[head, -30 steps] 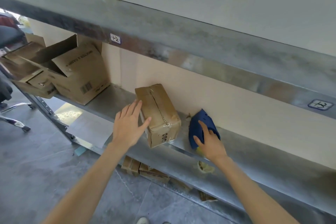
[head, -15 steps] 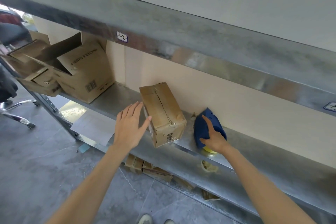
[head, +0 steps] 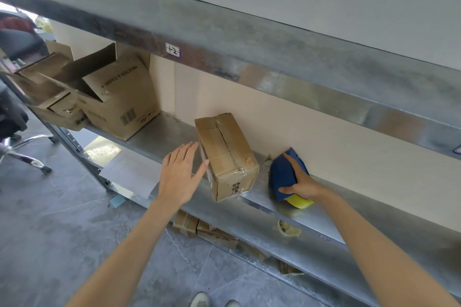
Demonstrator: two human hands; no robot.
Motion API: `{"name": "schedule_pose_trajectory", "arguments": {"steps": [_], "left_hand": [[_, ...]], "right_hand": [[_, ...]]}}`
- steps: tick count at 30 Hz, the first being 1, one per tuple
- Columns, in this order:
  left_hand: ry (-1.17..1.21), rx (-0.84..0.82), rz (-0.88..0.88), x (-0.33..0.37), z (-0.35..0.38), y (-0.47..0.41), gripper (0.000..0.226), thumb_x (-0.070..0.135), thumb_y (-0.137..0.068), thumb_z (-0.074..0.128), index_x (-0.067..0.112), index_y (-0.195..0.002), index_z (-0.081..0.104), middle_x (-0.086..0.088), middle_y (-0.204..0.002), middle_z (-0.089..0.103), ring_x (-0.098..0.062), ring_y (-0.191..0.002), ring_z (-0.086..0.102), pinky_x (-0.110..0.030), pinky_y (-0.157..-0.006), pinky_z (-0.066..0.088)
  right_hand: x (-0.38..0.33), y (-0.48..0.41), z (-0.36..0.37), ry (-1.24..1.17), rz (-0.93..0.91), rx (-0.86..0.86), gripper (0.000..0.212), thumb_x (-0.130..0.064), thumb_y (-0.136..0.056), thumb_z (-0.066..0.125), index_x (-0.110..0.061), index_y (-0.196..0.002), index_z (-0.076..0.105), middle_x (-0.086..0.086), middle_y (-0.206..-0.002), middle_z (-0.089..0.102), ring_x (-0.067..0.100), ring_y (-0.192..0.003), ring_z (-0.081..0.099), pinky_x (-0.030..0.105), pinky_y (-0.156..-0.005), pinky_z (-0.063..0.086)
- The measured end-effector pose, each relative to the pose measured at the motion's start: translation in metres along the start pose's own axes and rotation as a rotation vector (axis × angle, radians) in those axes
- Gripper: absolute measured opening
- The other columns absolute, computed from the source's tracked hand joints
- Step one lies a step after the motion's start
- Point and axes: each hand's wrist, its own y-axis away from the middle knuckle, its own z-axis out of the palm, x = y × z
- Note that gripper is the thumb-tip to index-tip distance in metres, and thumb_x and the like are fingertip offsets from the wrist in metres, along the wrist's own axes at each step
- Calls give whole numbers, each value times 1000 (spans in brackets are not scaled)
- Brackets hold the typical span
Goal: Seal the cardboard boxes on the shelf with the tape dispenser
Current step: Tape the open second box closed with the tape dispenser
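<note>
Chair base (head: 30, 160), floor (head: 50, 232), perhaps blue note (head: 117, 200)

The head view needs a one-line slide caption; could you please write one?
Left hand open beside a small cardboard box on the metal shelf, right hand gripping the blue tape dispenser.

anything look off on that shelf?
The small box sits askew to the wall, its near corner apparently past the shelf edge, and its top seam gapes. Right hand grips the tape dispenser.
</note>
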Motion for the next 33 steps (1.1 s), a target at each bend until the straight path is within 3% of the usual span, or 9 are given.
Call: {"name": "schedule_pose_trajectory", "arguments": {"steps": [4,7,12,17,20,25,30,32,33], "left_hand": [[-4,-12,3,-2,0,0,79,66,-93,17,15,-147,44,-6,-150,48,-26,-139,42,-43,-114,31],[-7,-20,11,-1,0,0,81,66,-92,14,16,-147,44,-6,-150,48,-26,-140,41,-42,-114,30],[10,-23,15,0,1,-1,82,67,-92,13,16,-147,45,-5,-151,47,-25,-140,40,-42,-115,29],[24,-19,19,1,3,-1,73,63,-95,21,16,-147,45,-5,-151,47,-25,-140,40,-41,-115,28],[40,-11,18,1,3,0,75,65,-95,19,17,-147,44,-4,-151,46,-23,-140,39,-40,-115,28],[143,-16,52,8,6,7,78,70,-92,21,20,-149,40,2,-155,38,-18,-141,36,-40,-113,31],[215,-4,76,16,14,15,73,69,-93,32,21,-148,38,3,-156,30,-19,-140,36,-46,-112,36],[240,-6,64,21,16,18,72,68,-94,36,21,-149,37,3,-157,28,-19,-141,34,-46,-112,36],[250,-4,53,23,17,19,71,66,-94,38,21,-149,36,3,-158,26,-19,-141,33,-46,-113,36]], "right_hand": [[-1,2,2,-75,-8,37,85,-11,-94,66,-35,-156,13,-12,-153,20,13,-136,29,27,-104,32],[3,1,3,-93,-45,98,67,-9,-101,54,-30,-155,20,-9,-160,19,14,-146,21,22,-106,23],[9,7,-7,100,-58,28,68,-14,-96,63,-52,-139,27,-13,-155,28,20,-145,27,31,-108,30],[4,5,-13,178,-19,26,71,-13,-90,70,-43,-141,31,3,-156,33,24,-145,29,31,-104,35],[3,5,-11,231,8,40,72,-18,-89,72,-39,-144,30,7,-151,38,30,-137,38,37,-101,39],[1,6,-8,264,20,64,75,-21,-90,72,-39,-147,28,12,-149,41,31,-135,41,33,-96,40],[-2,9,-1,361,38,63,74,-21,-90,70,-42,-147,28,6,-144,45,28,-115,51,34,-86,47],[-2,11,6,356,43,90,70,-15,-92,65,-41,-146,29,9,-130,53,25,-98,55,28,-70,47],[-1,13,10,340,46,101,68,-11,-93,62,-38,-147,29,11,-114,58,22,-83,54,22,-58,44]]}}
